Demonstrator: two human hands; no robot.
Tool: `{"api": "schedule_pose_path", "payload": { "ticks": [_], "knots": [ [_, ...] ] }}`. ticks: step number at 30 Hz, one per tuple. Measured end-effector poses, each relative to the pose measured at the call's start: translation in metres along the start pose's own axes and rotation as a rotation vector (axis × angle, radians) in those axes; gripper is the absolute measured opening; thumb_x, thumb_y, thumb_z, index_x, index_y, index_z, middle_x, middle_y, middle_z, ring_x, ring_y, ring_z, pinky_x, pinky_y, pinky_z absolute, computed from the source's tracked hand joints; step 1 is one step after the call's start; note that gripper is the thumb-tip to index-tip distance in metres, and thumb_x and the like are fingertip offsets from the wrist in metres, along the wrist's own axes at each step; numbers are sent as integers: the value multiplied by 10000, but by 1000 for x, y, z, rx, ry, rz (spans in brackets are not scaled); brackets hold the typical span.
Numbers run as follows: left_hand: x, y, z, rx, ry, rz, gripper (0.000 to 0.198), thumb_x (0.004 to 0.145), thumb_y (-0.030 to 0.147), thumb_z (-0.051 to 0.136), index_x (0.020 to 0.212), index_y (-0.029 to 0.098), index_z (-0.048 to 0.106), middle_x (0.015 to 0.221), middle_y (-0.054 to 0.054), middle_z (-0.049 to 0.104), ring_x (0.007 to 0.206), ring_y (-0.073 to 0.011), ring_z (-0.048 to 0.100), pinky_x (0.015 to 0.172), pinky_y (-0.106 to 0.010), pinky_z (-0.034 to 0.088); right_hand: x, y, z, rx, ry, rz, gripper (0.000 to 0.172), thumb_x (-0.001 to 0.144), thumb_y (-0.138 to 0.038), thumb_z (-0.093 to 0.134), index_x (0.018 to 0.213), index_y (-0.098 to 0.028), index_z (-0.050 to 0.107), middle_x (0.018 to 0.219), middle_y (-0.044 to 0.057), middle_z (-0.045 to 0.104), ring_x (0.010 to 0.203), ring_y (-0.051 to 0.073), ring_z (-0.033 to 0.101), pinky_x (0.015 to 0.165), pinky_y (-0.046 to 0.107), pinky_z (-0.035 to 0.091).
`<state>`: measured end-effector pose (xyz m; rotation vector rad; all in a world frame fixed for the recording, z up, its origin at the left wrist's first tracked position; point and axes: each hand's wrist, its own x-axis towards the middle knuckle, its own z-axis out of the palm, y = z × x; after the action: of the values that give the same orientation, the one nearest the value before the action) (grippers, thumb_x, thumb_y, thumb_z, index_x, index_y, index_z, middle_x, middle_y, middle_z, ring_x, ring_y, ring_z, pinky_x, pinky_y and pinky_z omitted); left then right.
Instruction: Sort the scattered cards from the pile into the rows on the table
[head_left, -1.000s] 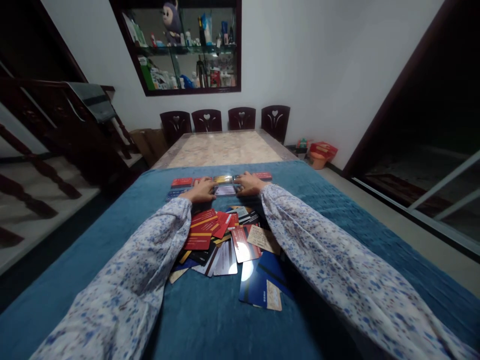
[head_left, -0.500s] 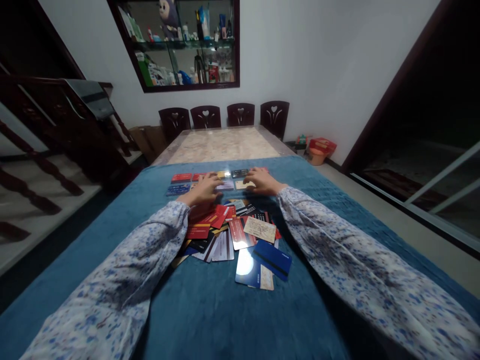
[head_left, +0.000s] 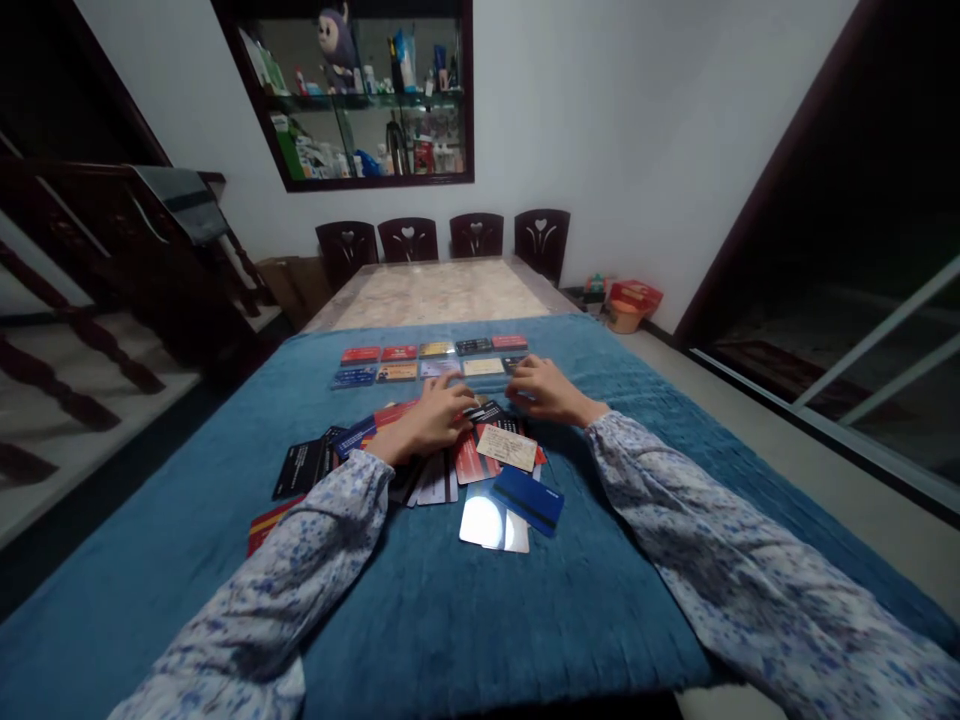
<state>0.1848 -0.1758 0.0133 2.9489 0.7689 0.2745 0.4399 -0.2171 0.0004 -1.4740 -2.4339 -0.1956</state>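
A loose pile of plastic cards [head_left: 480,455] in red, black, blue and silver lies on a blue cloth [head_left: 465,610] in front of me. Beyond it, two neat rows of cards [head_left: 435,361] lie side by side. My left hand [head_left: 431,422] rests flat on the pile's far edge, its fingers stretched out to a black card [head_left: 486,410]. My right hand [head_left: 546,390] sits just right of the pile with its fingers curled down, and a bluish card edge shows under them. A beige card [head_left: 508,447] and a dark blue card [head_left: 529,498] lie on the near side of the pile.
Black cards [head_left: 301,466] and a red card [head_left: 262,525] lie apart at the left. The bare marble tabletop [head_left: 439,293] runs on past the cloth to several dark chairs [head_left: 442,237]. A wall cabinet [head_left: 360,90] hangs behind, and a red basket [head_left: 630,300] stands on the floor.
Both hands have drawn back from the two rows to the pile. The view has shifted, so the rows show in full and more cards show at the left.
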Motion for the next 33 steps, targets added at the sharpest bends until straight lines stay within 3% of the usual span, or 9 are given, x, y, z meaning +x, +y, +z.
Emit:
{"api": "schedule_pose_path", "payload": {
  "ticks": [8, 15, 22, 33],
  "knots": [
    [-4, 33, 5, -47, -72, 112, 95, 859, 247, 660, 928, 229, 721, 1208, -77, 679, 1362, -347, 364, 1050, -536, 307, -29, -9, 9, 77, 52, -11, 198, 917, -239, 570, 971, -220, 760, 1012, 110, 720, 1072, 275, 507, 884, 406, 348],
    [-3, 31, 8, -49, -96, 110, 132, 865, 250, 665, 978, 244, 734, 1216, -86, 658, 1337, -336, 388, 1015, -517, 328, -37, -19, 9, 109, 82, -49, 190, 918, -258, 575, 934, -202, 757, 959, 108, 714, 1048, 270, 514, 881, 411, 360],
    [-2, 30, 14, -43, -58, 110, 172, 900, 256, 626, 1038, 237, 727, 1220, -99, 666, 1334, -329, 405, 1054, -529, 332, -41, -23, 6, 123, -1, -61, 208, 897, -315, 616, 984, -202, 767, 998, 117, 718, 1078, 284, 512, 895, 430, 354],
    [-3, 31, 18, -34, -27, 127, 173, 919, 247, 576, 1006, 202, 719, 1198, -112, 684, 1344, -336, 429, 1052, -562, 351, -46, -17, -2, 129, -115, -109, 497, 845, -576, 675, 1147, -186, 736, 1079, 141, 672, 1030, 298, 478, 838, 419, 362]
  ]
}}
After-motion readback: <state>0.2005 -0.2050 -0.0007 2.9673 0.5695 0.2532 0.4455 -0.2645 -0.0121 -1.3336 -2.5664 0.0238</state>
